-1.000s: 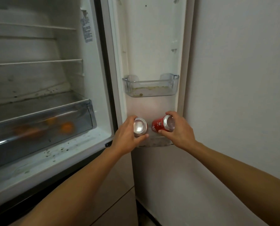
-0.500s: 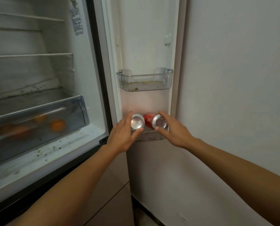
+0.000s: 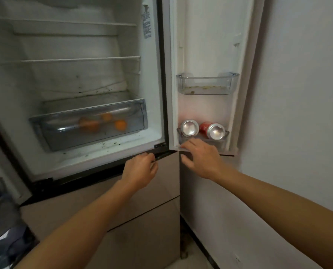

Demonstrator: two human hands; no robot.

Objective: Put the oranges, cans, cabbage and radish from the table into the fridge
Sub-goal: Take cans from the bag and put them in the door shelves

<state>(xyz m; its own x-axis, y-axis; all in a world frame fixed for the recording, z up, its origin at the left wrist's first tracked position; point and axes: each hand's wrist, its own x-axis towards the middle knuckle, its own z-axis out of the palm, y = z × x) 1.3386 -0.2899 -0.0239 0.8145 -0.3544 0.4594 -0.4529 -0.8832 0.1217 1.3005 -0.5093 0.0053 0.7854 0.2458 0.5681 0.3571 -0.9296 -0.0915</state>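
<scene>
Since its wall stops them tipping, cans (image 3: 189, 128): side by side in the bottom door bin (image 3: 222, 141).
Oranges (image 3: 120, 125): inside the clear drawer (image 3: 84, 136).
Left hand (image 3: 140, 169): loosely curled, empty.
Right hand (image 3: 202, 158): relaxed, empty, just before the bin.
Change: both hands have let go of the cans and drawn back.

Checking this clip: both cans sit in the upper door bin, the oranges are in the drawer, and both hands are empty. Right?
Not quite. The head view shows the cans in the lower door bin, not the upper door bin. The oranges are in the drawer, and the left hand and right hand hold nothing.
</scene>
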